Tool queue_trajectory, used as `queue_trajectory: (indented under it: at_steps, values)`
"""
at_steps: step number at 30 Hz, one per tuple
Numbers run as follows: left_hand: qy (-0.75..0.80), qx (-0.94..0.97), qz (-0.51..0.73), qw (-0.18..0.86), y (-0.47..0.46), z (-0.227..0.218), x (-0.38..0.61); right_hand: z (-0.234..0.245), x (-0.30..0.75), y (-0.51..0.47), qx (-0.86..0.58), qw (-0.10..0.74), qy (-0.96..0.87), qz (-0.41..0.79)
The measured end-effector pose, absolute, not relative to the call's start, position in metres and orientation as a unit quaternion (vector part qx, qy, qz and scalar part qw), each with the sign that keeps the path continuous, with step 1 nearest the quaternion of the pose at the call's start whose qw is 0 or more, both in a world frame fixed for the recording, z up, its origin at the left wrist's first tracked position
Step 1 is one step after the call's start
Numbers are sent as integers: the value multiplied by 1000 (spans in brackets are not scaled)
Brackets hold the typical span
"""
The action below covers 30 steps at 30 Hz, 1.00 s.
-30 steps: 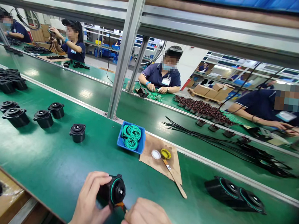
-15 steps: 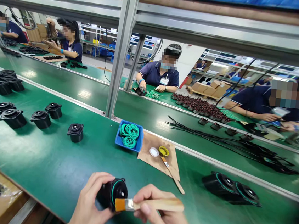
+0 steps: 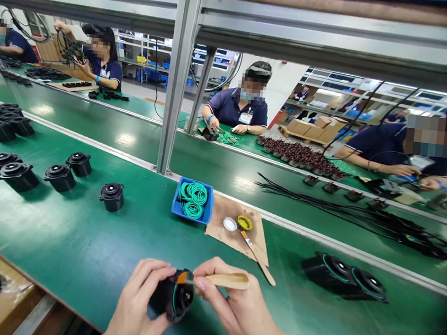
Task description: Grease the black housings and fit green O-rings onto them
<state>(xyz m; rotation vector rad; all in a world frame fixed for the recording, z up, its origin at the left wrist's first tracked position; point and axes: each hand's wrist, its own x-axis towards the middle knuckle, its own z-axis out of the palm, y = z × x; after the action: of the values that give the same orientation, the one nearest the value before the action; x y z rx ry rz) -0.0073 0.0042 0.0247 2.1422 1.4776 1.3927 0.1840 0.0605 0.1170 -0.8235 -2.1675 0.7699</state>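
Note:
My left hand (image 3: 141, 303) is wrapped round a black round housing (image 3: 164, 297), tilted so that its top face points to the right. A green sealing ring (image 3: 173, 303) circles that face. In my right hand (image 3: 229, 296) is a paintbrush (image 3: 229, 280) with a wooden handle, pinched near its metal collar. Its orange bristles (image 3: 182, 278) touch the upper edge of the housing, by the ring. Beyond my hands, a second paintbrush (image 3: 257, 259) lies partly on a piece of cardboard (image 3: 220, 234), beside a yellow lid (image 3: 244, 222) and a small white dish (image 3: 230, 224).
A blue bin (image 3: 190, 217) of green rings stands by the metal post (image 3: 173, 103). Several black housings (image 3: 111, 197) sit at left; two ringed housings (image 3: 328, 272) sit at right. Black cables (image 3: 342, 209) lie across the line. Co-workers (image 3: 238, 107) sit opposite.
The brush has moved from the lower front of the housing to its upper edge, and my right hand has turned with it. My left hand has tipped the housing slightly.

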Motion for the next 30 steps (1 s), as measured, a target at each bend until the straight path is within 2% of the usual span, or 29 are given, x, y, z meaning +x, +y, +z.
queue_trajectory:
  at_steps: [6, 13, 16, 20, 22, 26, 30]
  values:
    - [504, 720, 464, 106, 5, 24, -11, 120, 185, 48, -284, 331, -859, 269]
    - [516, 666, 512, 167, 9, 27, -13, 125, 196, 40, -211, 246, -928, 184]
    - [509, 613, 537, 277, 10, 23, -14, 133, 207, 46, -225, 253, -926, 168]
    - [431, 512, 571, 476, 8, 16, -17, 134, 221, 53, -281, 386, -840, 257]
    - [401, 475, 572, 535, 6, 13, -17, 130, 222, 54, -319, 406, -807, 288]
    - [429, 439, 541, 575, 7, 15, -14, 115, 213, 53, -303, 345, -823, 336]
    - [461, 466, 523, 545, 8, 12, -10, 96, 203, 49, -295, 286, -863, 295]
